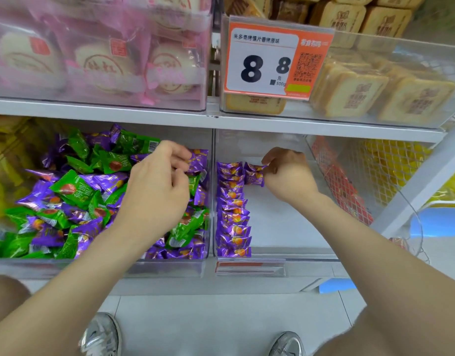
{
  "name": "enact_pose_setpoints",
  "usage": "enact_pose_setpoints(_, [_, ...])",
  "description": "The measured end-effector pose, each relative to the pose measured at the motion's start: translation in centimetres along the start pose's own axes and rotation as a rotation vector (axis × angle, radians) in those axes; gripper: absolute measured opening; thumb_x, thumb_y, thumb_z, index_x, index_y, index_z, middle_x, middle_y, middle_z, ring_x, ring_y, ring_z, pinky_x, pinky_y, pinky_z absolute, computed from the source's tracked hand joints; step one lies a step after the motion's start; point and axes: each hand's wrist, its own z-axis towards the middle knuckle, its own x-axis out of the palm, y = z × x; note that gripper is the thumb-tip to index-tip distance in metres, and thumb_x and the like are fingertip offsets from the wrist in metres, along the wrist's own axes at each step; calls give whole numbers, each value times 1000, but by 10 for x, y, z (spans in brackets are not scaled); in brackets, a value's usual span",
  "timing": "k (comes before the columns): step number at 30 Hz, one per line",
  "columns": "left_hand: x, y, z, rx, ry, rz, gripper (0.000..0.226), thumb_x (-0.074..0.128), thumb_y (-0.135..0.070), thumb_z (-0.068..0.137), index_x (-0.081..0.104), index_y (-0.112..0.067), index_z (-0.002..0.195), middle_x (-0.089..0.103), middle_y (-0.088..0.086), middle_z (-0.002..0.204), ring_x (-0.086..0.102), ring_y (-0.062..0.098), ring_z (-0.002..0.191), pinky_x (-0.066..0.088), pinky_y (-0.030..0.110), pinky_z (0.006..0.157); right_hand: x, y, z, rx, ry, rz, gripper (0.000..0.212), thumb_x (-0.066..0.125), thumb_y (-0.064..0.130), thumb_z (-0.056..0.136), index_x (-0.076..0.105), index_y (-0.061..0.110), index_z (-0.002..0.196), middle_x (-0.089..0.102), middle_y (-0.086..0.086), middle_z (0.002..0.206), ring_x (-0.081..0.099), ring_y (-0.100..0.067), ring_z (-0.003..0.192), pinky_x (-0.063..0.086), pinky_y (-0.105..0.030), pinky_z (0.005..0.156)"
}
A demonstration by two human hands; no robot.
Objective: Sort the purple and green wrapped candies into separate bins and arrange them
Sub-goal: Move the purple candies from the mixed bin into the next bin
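Observation:
The left clear bin (169, 269) holds a loose mixed pile of green candies (73, 190) and purple candies (96, 179). My left hand (157, 186) reaches over its right side and pinches a purple candy (198, 160) near the bin's far right corner. The right clear bin (285, 255) holds a tidy column of purple candies (232, 209) along its left wall. Beside the top of that column lies a short second stack (254, 176), and my right hand (288, 173) pinches its top candy at the right end.
The shelf above carries a bin of pink-wrapped cakes (98, 60), a bin of square biscuits (375, 91) and an orange price tag (275, 59) reading 8.8. A wire basket (375, 176) with red and yellow packs stands to the right. My two shoes (100, 335) show on the floor.

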Motion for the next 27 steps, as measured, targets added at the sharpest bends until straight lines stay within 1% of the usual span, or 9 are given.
enact_pose_setpoints(3, [-33, 23, 1, -21, 161, 334, 36, 54, -1, 85, 63, -29, 106, 57, 1, 106, 60, 28, 102, 50, 49, 94, -13, 40, -28, -152, -4, 88, 24, 50, 11, 80, 73, 18, 81, 71, 4, 69, 64, -15, 65, 53, -27, 71])
enact_pose_setpoints(6, [-62, 38, -4, -15, 320, 503, 26, 61, -12, 88, 65, -35, 100, 61, -5, 102, 62, 23, 99, 54, 45, 89, -22, 87, -69, -289, -5, 263, 26, 53, -3, 77, 66, 19, 81, 61, 12, 65, 57, -5, 64, 41, -14, 64])
enact_pose_setpoints(8, [-71, 42, -8, 22, 422, 479, 25, 68, -20, 90, 66, -34, 111, 65, -11, 107, 64, 14, 97, 55, 40, 90, -19, 109, -88, -461, -17, 252, 25, 55, -3, 74, 64, 17, 85, 60, 9, 78, 55, -7, 72, 43, -22, 68])
enact_pose_setpoints(10, [-73, 47, -8, 47, 529, 509, 46, 79, -33, 87, 59, -31, 129, 57, -7, 118, 60, 13, 95, 54, 39, 93, -7, 124, -94, -615, 44, 185, 23, 56, 0, 75, 65, 15, 89, 60, 2, 88, 57, -16, 81, 48, -33, 72])
enact_pose_setpoints(13, [-71, 60, -5, 42, 562, 637, 70, 85, -49, 77, 54, -28, 136, 47, -3, 118, 56, 20, 100, 53, 45, 92, 13, 141, -91, -691, 243, -43, 23, 54, 7, 84, 67, 18, 100, 61, -1, 99, 61, -26, 94, 55, -45, 76])
enact_pose_setpoints(17, [-77, 64, 0, 23, 617, 744, 74, 73, -74, 77, 52, -34, 136, 48, -5, 116, 52, 23, 117, 46, 43, 90, 34, 157, -83, -832, 261, -358, 28, 58, 18, 94, 64, 18, 121, 60, -4, 108, 57, -29, 102, 51, -43, 82])
enact_pose_setpoints(20, [-87, 68, 2, -17, 644, 736, 83, 72, -76, 78, 45, -35, 145, 48, -4, 124, 47, 25, 123, 45, 44, 96, 40, 166, -75, -838, 238, -450, 25, 54, 30, 99, 61, 17, 120, 61, -6, 113, 57, -30, 106, 43, -44, 83])
enact_pose_setpoints(24, [-98, 77, 3, -38, 662, 727, 85, 84, -60, 77, 44, -35, 148, 50, -4, 128, 47, 25, 129, 44, 47, 105, 44, 169, -71, -655, 207, -618, 36, 55, 37, 97, 60, 12, 123, 59, -13, 123, 53, -37, 117, 41, -49, 95])
enact_pose_setpoints(27, [-97, 77, 3, -10, 638, 775, 75, 87, -56, 75, 52, -32, 137, 50, -7, 122, 53, 22, 124, 45, 40, 97, 46, 180, -70, -686, 125, -568, 26, 64, 35, 91, 66, 14, 106, 62, -11, 109, 55, -36, 106, 42, -46, 85])
